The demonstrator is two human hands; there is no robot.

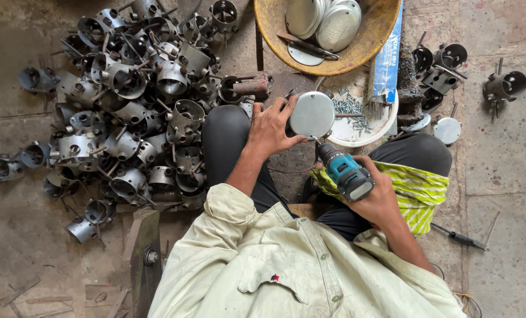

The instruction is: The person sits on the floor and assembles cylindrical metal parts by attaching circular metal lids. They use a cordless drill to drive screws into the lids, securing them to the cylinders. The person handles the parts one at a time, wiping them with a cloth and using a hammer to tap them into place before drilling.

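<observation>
My left hand (270,126) grips a round metal box with a flat grey lid (312,114) facing up, held over my lap. A teal and black cordless drill (344,172) sits in my right hand (379,197), its tip pressed to the lid's lower edge. A green striped cloth (419,191) lies over my right thigh under that hand. I sit on the floor in a pale shirt and dark trousers.
A big heap of grey metal boxes with rods (127,100) fills the floor at left. A yellow basin (363,50) with round lids stands ahead, beside a white plate of screws (357,126). Several more boxes (445,65) lie at right, and a screwdriver (460,238) lies near my right knee.
</observation>
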